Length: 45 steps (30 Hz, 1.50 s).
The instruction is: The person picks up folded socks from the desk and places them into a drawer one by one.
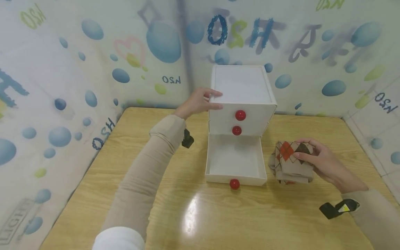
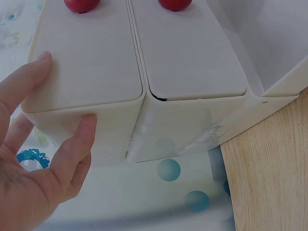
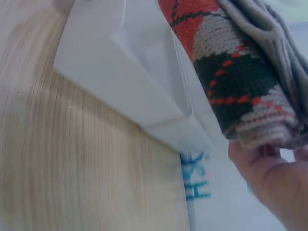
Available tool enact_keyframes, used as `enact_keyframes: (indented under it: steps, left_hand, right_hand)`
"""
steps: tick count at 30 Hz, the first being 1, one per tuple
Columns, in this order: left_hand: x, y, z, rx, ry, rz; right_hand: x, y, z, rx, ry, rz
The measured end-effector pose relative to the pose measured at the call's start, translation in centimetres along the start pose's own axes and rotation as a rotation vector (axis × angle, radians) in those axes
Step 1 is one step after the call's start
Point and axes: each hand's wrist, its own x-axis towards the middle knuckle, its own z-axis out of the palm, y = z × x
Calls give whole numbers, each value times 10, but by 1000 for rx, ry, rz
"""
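Observation:
A white drawer unit with red knobs stands on the table. Its bottom drawer is pulled out with nothing inside, while the two drawers above are closed. My left hand holds the unit's upper left front corner; in the left wrist view, fingertips press its side and front faces. To the right of the pulled-out drawer, my right hand pinches a bundle of folded argyle socks, beige with red and dark diamonds. Its thumb lies over the front of the bundle; the right wrist view shows the knit socks near the drawer's wall.
The wooden table meets a patterned wall behind the unit. Red knobs stick out from the upper drawer and from the bottom drawer's front. Another wall borders the table on the right.

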Motion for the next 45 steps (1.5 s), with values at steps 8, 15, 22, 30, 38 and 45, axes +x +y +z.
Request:
enact_keyframes:
  steps: [8, 15, 22, 30, 38, 45]
  left_hand:
    - [-1, 1, -1, 0, 4, 6]
    - [0, -1, 0, 12, 9, 9]
    - [0, -2, 0, 13, 21, 24]
    - [-1, -1, 0, 3, 11, 17]
    - [0, -3, 1, -11, 12, 35]
    - [-1, -3, 1, -16, 17, 47]
  right_hand:
    - [33, -7, 29, -48, 24, 94]
    - [61, -3, 53, -165, 62, 208]
    - [81, 2, 69, -248, 64, 256]
    - [100, 17, 75, -272, 79, 280]
    - [112, 29, 84, -306, 78, 331]
    - [121, 42, 86, -279, 88, 417]
